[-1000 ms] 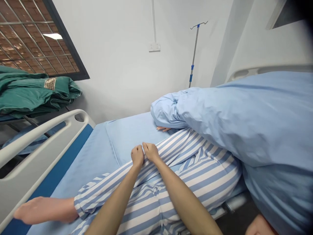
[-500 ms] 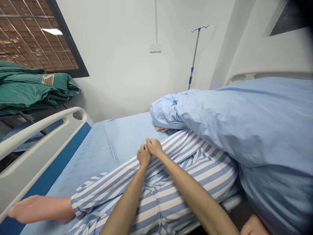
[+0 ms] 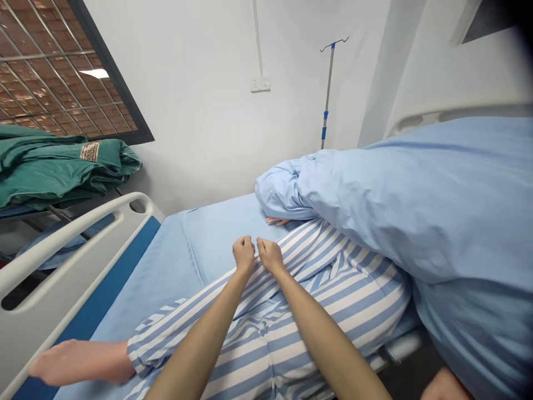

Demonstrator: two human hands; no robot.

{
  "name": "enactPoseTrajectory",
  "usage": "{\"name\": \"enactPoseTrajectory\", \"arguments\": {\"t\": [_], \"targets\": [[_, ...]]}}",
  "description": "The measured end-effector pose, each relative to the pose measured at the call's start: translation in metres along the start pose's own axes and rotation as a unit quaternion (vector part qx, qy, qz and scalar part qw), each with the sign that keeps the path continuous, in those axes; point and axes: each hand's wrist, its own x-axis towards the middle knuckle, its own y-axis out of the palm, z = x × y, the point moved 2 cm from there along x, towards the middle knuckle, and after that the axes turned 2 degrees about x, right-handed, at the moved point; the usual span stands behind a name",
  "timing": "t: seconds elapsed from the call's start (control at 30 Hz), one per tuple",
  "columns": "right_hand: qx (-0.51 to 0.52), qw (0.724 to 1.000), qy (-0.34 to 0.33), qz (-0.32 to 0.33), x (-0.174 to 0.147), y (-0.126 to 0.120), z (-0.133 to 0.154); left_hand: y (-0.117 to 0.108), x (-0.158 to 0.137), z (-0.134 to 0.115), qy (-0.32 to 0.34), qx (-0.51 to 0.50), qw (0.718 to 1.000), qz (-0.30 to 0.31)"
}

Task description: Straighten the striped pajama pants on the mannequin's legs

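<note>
Both hands are curled into fists above the upper leg of a figure lying on a bed. My left hand [image 3: 244,254] is on the left and my right hand [image 3: 270,255] beside it, with a narrow gap between them. No object shows in either fist. Under them runs the blue-and-white striped trouser leg [image 3: 308,239]; whether the fists touch the cloth I cannot tell. The figure's bare foot [image 3: 79,361] rests at the lower left. Its fingertips [image 3: 277,221] peek out from under a light blue quilt [image 3: 353,205] covering the upper body.
A bed rail board [image 3: 75,244] stands at the left, with a folded green cloth [image 3: 58,166] behind it. An IV pole [image 3: 328,83] rises by the wall near a socket [image 3: 260,84]. A barred window [image 3: 62,66] is at upper left. Light blue bedding [image 3: 220,228] covers the mattress.
My fists, pressed together before, have moved slightly apart. The left fist has risen a little. The view has shifted slightly, while the figure and quilt lie as before.
</note>
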Motion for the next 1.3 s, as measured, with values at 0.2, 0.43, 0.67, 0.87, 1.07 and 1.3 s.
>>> {"name": "enactPoseTrajectory", "arguments": {"t": [0.2, 0.43, 0.67, 0.87, 1.07, 1.3], "targets": [[0.086, 0.995, 0.042, -0.027, 0.001, -0.003, -0.007, 0.022, -0.018, -0.001, -0.025, 0.093, 0.995, -0.010], [0.008, 0.999, -0.004, 0.034, 0.009, -0.021, 0.008, 0.026, -0.023, 0.007, -0.025, 0.183, 0.982, 0.027], [-0.004, 0.999, 0.007, 0.053, 0.021, -0.027, -0.015, 0.028, -0.024, 0.010, 0.012, 0.186, 0.982, -0.016], [-0.004, 0.999, 0.014, 0.047, 0.019, -0.022, -0.021, 0.034, -0.004, -0.003, -0.014, 0.113, 0.994, -0.002], [0.071, 0.997, 0.026, 0.015, 0.020, -0.023, -0.028, 0.053, 0.005, -0.016, -0.046, 0.076, 0.995, -0.050], [0.091, 0.994, 0.015, 0.055, 0.032, -0.032, -0.026, 0.058, -0.006, -0.010, -0.010, 0.114, 0.993, -0.017]]}}
